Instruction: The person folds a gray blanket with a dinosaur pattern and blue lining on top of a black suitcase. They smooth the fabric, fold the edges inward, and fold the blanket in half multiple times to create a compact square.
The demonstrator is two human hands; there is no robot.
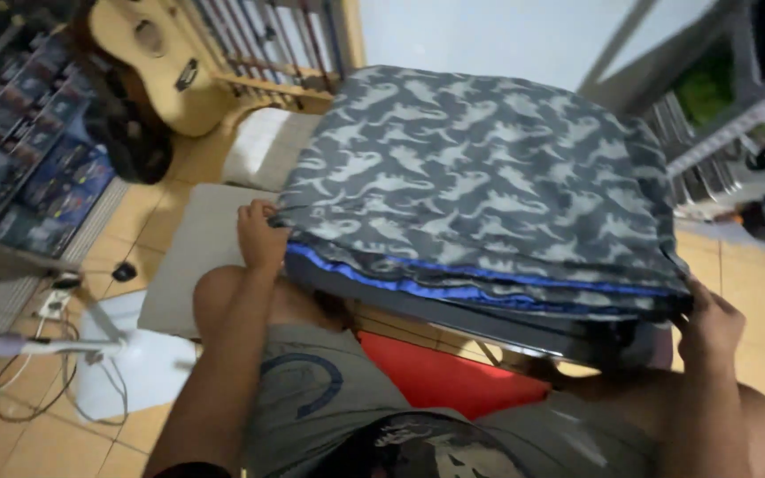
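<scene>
At the far left, a rack of small boxed items (pixel 24 150) stands against the wall, with loose cables (pixel 42 372) trailing over the tiled floor (pixel 148 221) below it. An acoustic guitar (pixel 157 57) leans upright near the top left, beside a dark rounded object that cannot be identified. A pale flat mat (pixel 201 257) lies on the floor, just beside the person's knee. The left hand (pixel 260 237) is closed on the near left corner of the folded blanket (pixel 480 186), fingers curled over the edge and pinching the fabric. The blanket is grey with a dinosaur pattern and blue trim; it is held raised in front of the person, above the lap, in several stacked layers. A red cushion-like item (pixel 440 376) lies below it, partly hidden. The right hand (pixel 710 323) grips the near right corner from beneath, fingers wrapped under the stack; its fingertips are hidden. At the far right, metal shelving (pixel 710 106) stands close to the blanket's edge. Risk assessment: only the two near corners are held, so the lower layers may slide out and the fold may open if either grip loosens. The far edge is unsupported and could sag or catch on the shelving.
</scene>
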